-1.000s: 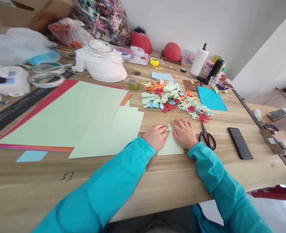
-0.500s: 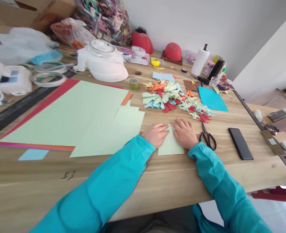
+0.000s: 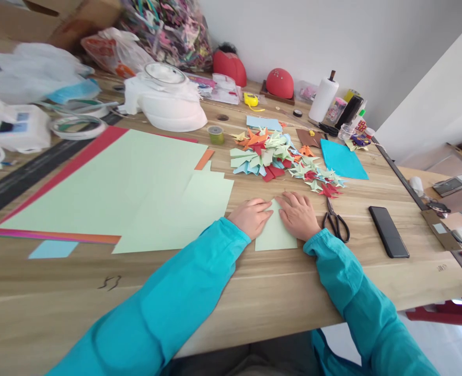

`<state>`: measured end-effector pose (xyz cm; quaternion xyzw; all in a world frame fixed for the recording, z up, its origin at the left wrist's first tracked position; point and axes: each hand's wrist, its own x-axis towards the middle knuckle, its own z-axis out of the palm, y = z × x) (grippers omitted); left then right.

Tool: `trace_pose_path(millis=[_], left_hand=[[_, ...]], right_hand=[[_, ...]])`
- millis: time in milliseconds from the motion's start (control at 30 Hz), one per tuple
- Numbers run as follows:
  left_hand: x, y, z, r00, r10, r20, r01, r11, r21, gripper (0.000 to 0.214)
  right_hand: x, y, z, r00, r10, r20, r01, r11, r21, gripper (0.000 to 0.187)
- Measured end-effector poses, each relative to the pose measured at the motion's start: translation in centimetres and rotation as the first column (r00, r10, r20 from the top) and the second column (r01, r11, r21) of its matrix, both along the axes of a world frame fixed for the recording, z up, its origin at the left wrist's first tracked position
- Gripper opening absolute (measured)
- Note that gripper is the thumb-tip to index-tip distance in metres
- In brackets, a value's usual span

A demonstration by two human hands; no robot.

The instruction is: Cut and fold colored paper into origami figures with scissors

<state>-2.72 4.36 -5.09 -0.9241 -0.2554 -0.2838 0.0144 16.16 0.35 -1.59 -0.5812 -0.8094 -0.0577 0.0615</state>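
Observation:
A small pale green sheet of paper (image 3: 275,232) lies on the table in front of me, its top narrowed to a point between my hands. Against its upper left edge rests my left hand (image 3: 252,215), the fingers stretched out and lying close together. My right hand (image 3: 299,215) lies flat across the upper right edge with its fingers spread. The fingertips of both hands touch the paper, and they hide part of its edges. Just right of my right hand are black-handled scissors (image 3: 336,222), their blades pointing toward a pile of folded paper pieces (image 3: 272,154) in several colours.
Large pale green sheets (image 3: 109,177) lie on red and orange paper at the left. A black phone (image 3: 389,232) and a bright blue sheet (image 3: 344,159) lie to the right. Toward the back are a spool (image 3: 216,136), a tape measure (image 3: 250,100) and a red pincushion (image 3: 280,83).

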Motion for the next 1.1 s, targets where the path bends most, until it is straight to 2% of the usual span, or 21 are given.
trace_pose_path(millis=[333, 433, 533, 700, 933, 1100], left_hand=[[0.2, 0.1, 0.3, 0.998, 0.05, 0.039, -0.051, 0.999, 0.014, 0.028], [0.5, 0.3, 0.4, 0.986, 0.153, 0.063, -0.155, 0.988, 0.016, 0.029], [0.8, 0.6, 0.5, 0.956, 0.276, 0.096, -0.272, 0.961, -0.056, 0.027], [0.8, 1.0, 0.4, 0.925, 0.37, 0.081, -0.355, 0.922, -0.153, 0.023], [0.3, 2.0, -0.7, 0.92, 0.369, 0.136, -0.338, 0.919, -0.203, 0.022], [0.3, 1.9, -0.7, 0.931, 0.335, 0.146, -0.305, 0.932, -0.193, 0.023]], right_hand=[[-0.2, 0.0, 0.0, 0.998, -0.011, -0.065, 0.011, 1.0, 0.004, 0.04], [-0.1, 0.0, 0.1, 0.998, -0.001, -0.07, 0.002, 1.0, 0.004, 0.04], [-0.1, 0.0, 0.2, 0.998, 0.019, -0.059, -0.019, 1.0, -0.005, 0.037], [-0.1, -0.2, 0.4, 0.998, 0.047, -0.037, -0.048, 0.999, -0.005, 0.037], [-0.1, -0.3, 0.4, 0.997, 0.046, -0.055, -0.047, 0.999, -0.008, 0.036], [0.5, 0.4, 0.2, 0.997, 0.08, -0.02, -0.08, 0.997, -0.002, 0.035]])
